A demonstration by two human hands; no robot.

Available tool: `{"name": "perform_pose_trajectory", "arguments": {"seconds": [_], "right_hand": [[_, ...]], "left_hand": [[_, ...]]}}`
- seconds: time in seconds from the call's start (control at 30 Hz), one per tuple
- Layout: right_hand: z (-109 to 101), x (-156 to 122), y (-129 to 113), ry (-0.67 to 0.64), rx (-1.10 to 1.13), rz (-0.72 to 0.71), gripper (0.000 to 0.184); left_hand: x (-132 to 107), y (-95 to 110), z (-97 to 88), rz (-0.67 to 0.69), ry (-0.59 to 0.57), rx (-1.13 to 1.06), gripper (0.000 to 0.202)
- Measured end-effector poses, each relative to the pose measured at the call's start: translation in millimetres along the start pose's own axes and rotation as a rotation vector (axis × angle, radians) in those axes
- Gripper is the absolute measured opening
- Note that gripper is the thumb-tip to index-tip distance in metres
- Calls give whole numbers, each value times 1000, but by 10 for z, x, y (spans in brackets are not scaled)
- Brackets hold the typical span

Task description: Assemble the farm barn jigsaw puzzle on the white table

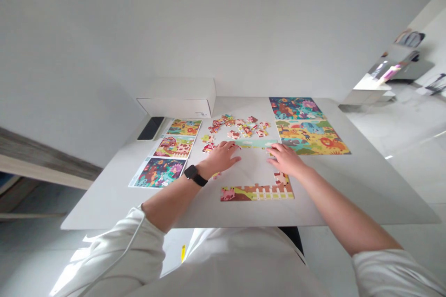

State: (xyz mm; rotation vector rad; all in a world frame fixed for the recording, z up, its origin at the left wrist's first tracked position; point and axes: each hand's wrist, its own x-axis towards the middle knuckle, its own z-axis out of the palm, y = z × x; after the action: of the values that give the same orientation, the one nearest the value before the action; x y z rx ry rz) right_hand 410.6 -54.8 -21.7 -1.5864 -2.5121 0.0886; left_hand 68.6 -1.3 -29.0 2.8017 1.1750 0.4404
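Note:
My left hand (pixel 223 157), with a black watch (pixel 195 175) on its wrist, lies over the left end of a pale green and blue puzzle strip (pixel 256 143). Its fingers are stretched out and the thumb stands apart. At the strip's other end rests my right hand (pixel 286 159), also with fingers spread. Nearer to me lies a joined bottom row of puzzle pieces (pixel 258 194) showing a white fence and a pig, with a side piece (pixel 281 178) rising at its right. A red barn piece (pixel 209 148) shows beside my left fingers, which partly hide the pieces under them.
Loose puzzle pieces (pixel 233 134) lie in a heap behind the strip. Several reference pictures (pixel 174 146) and a phone (pixel 151 128) are at left. A white box (pixel 176 97) stands against the wall. At right lie a dark finished puzzle (pixel 296 108) and a yellow one (pixel 311 137).

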Motion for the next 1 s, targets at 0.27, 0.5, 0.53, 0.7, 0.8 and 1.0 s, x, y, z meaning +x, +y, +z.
{"name": "perform_pose_trajectory", "arguments": {"seconds": [0.27,0.5,0.53,0.7,0.8,1.0], "right_hand": [[-137,234,37,-6,-14,45,44],[-437,-288,2,87,171,-2,40],[-463,-411,-33,91,200,-12,39],[-485,-957,-270,-2,271,-81,39],[-434,-1127,-351,-66,264,-117,46],[-345,-1118,-348,-70,234,-114,44]], "left_hand": [[241,-66,-151,-15,-53,30,44],[-177,246,-444,280,27,-195,40],[-275,294,-458,304,29,-221,37],[-703,501,-425,415,-56,-251,34],[-826,592,-383,470,-104,-227,35],[-822,670,-335,506,-116,-177,34]]}}
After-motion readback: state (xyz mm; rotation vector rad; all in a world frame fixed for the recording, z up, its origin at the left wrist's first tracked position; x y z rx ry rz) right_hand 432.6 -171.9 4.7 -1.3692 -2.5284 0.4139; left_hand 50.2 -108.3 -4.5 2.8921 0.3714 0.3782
